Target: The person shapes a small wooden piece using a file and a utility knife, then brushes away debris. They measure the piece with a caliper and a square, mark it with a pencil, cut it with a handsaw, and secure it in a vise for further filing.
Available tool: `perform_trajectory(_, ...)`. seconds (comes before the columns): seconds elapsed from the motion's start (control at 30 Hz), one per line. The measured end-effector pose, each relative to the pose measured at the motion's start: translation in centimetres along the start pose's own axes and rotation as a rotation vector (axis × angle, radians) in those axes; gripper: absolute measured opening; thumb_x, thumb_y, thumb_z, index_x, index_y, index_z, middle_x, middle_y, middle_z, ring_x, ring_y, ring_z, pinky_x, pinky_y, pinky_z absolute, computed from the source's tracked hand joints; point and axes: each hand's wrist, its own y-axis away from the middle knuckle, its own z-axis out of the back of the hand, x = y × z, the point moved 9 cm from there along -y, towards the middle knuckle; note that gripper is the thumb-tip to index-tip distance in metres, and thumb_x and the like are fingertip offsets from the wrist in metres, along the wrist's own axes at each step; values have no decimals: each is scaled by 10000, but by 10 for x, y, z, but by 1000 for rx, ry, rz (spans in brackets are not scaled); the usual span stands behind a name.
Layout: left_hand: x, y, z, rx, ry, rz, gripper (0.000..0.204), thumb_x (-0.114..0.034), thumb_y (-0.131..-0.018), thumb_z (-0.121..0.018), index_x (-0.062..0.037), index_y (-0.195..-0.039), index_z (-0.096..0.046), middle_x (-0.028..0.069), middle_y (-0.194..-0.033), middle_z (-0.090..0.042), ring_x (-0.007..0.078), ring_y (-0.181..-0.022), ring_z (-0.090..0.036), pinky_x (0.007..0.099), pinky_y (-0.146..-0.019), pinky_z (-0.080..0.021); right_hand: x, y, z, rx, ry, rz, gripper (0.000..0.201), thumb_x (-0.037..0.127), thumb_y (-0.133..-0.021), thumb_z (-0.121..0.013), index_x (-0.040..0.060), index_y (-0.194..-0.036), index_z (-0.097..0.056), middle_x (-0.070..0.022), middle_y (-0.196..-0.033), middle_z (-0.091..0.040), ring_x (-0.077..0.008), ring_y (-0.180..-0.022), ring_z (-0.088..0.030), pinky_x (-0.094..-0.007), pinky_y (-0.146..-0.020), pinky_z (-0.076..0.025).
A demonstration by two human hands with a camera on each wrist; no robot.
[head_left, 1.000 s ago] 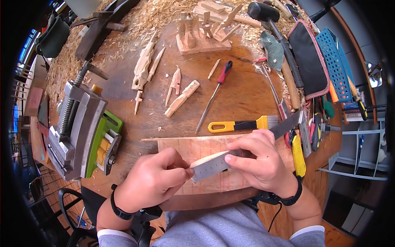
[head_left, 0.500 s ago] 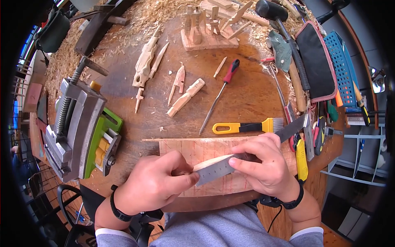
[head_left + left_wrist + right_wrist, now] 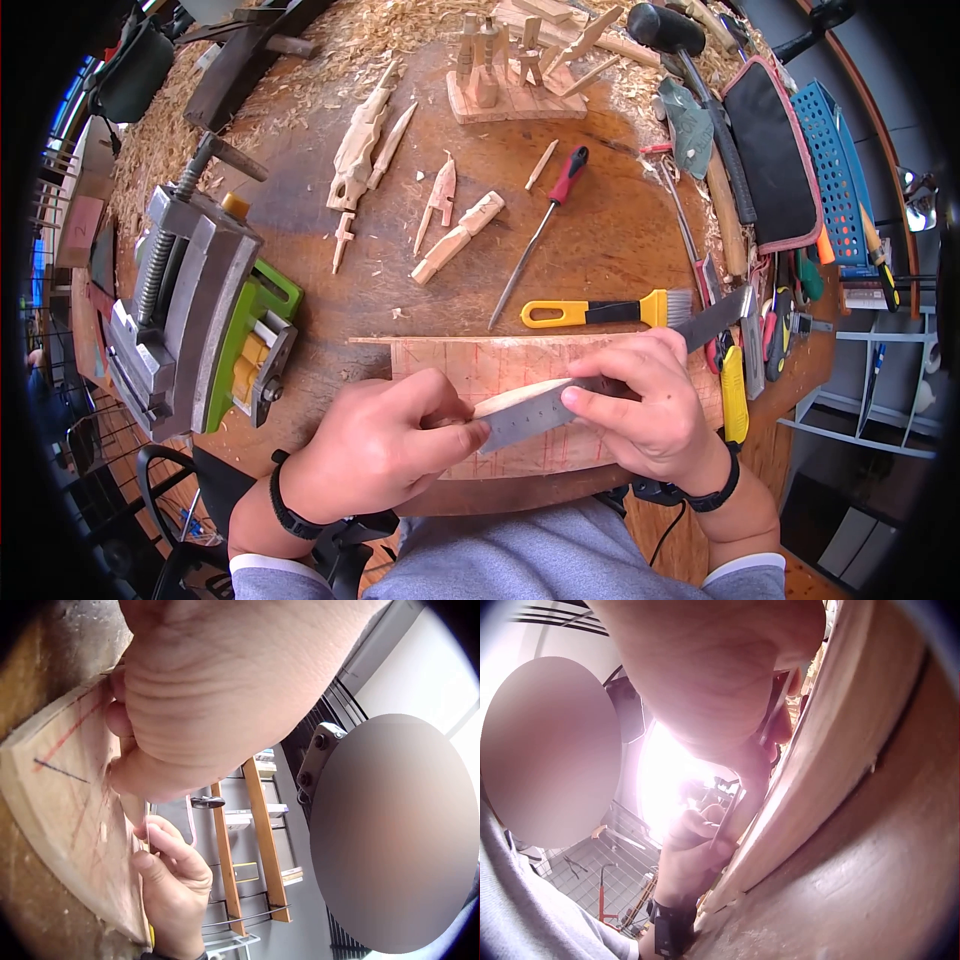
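A steel ruler (image 3: 525,425) is held at a slant over the marked wooden board (image 3: 430,357) in the head view. My right hand (image 3: 650,405) grips it between thumb and fingers, its far end sticking out past the knuckles. Behind the ruler's edge lies a slim pale carved wood piece (image 3: 520,396). My left hand (image 3: 385,445) pinches the left end of this piece, and its thumb overlaps the ruler's end. Both hands stay close over the board. In the left wrist view the left palm and wrist hide most of the wood piece.
A yellow-handled brush (image 3: 600,312) and a red-handled file (image 3: 540,237) lie beyond the board. Several carved wood pieces (image 3: 457,237) are further back. A metal vise (image 3: 185,310) stands left; a mallet (image 3: 665,30), a yellow cutter (image 3: 734,395) and other tools line the right. Shavings (image 3: 390,25) cover the back.
The head view has shifted a little, moving the table's things rightward in it. My left thumb has come over the ruler's end, which showed more before. Right hand keeps its grip.
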Motion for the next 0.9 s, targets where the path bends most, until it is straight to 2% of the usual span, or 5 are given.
perform_trajectory(0.4,-1,0,-1,6,-5,-16,217,-84,-729,-724,-132,-941,-714,18,-777,-550,160,-594,-592,304,-478,-483,0,0,0,-4,1,4,429,-15,-641,-716,121,-1048,-720,-69,-1059,-668,-250,-937,-622,-407,-850,-386)
perform_trajectory(0.47,-2,-2,0,17,-21,6,120,-70,-752,-791,-130,-849,-753,39,-788,-614,135,-553,-595,279,-462,-458,1,0,0,-11,2,7,427,-16,-641,-720,122,-1046,-723,-68,-1057,-670,-247,-936,-622,-403,-850,-386)
perform_trajectory(0.8,-1,-3,0,11,-22,13,100,-84,-756,-795,-136,-831,-754,29,-780,-609,125,-537,-572,276,-453,-443,0,0,0,-12,1,1,416,-14,-645,-719,120,-1038,-725,-61,-1061,-669,-244,-940,-622,-400,-856,-388)
perform_trajectory(0.9,-2,-3,-1,7,-21,7,85,-87,-758,-796,-129,-813,-747,26,-777,-608,125,-536,-569,276,-454,-443,-1,1,-1,-21,18,10,408,8,-625,-777,133,-1012,-738,-56,-1059,-677,-238,-904,-619,-393,-806,-387)
